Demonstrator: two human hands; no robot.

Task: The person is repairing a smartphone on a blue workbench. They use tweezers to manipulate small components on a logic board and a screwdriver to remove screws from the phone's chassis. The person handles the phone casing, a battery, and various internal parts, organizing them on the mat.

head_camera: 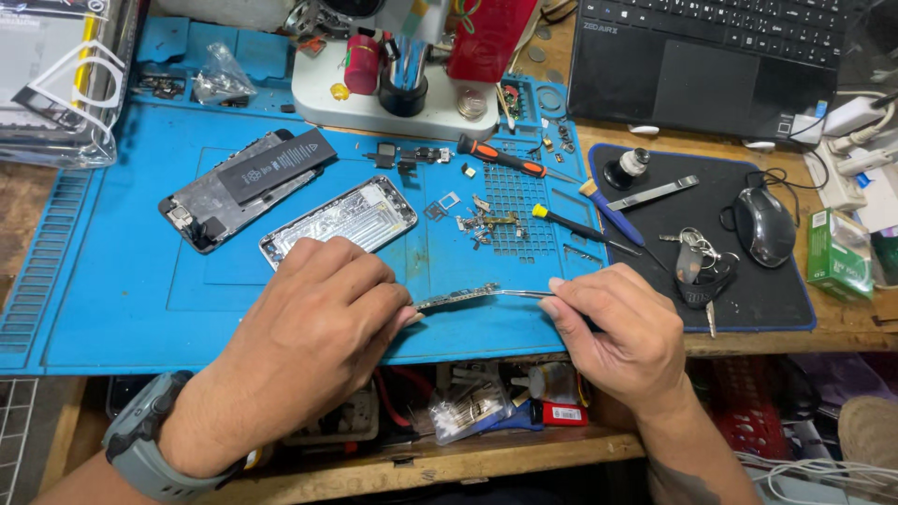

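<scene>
— On the blue mat (112,281), near its front edge, what are the hands doing?

— Seen from the head camera, the left hand (323,313) is curled closed, pinching one end of a narrow circuit board (458,296) between thumb and fingertips. The right hand (617,327) is closed around metal tweezers (524,294), whose tips meet the board's other end.

— Where does the board sit?

— Just above the mat, held between both hands, roughly level.

— And behind them?

— An open phone shell (341,220) lies just beyond the left hand's knuckles. Further left is a second opened phone with a black battery (276,166) across it. Small screws and metal parts (482,224) are scattered on the mat's grid section, with an orange-handled screwdriver (500,159) nearby.

— Anything off the mat?

— On the table to the right, a black pad (776,304) carries a mouse (764,224), keys (697,257) and a yellow-tipped screwdriver (580,227). A laptop (711,65) stands behind it.
</scene>
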